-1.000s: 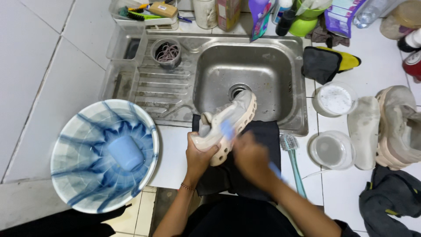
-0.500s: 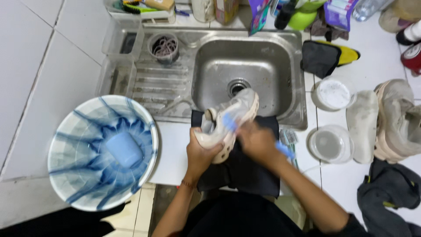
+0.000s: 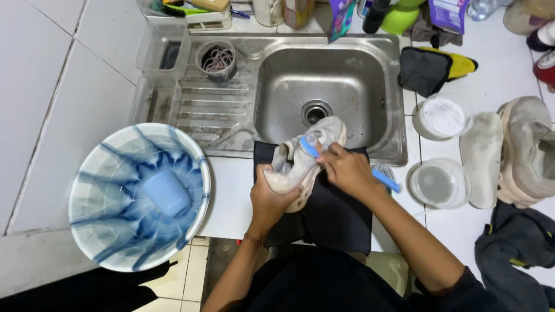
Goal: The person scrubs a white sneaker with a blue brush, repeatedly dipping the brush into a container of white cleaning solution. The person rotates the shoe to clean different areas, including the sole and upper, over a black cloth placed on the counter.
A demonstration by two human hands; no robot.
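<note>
My left hand grips a cream-white shoe from below, holding it tilted over a dark cloth at the front edge of the steel sink. My right hand is closed on a blue-handled brush; its head rests against the upper part of the shoe. The shoe's toe points toward the sink drain.
A blue-and-white basin with a blue cup stands at the left. Two round lidded tubs, another shoe, an insole and dark cloths lie at the right. Bottles and brushes line the back.
The brush and my right hand have shifted a little along the shoe. The shoe stays held over the dark cloth. The view has tilted slightly.
</note>
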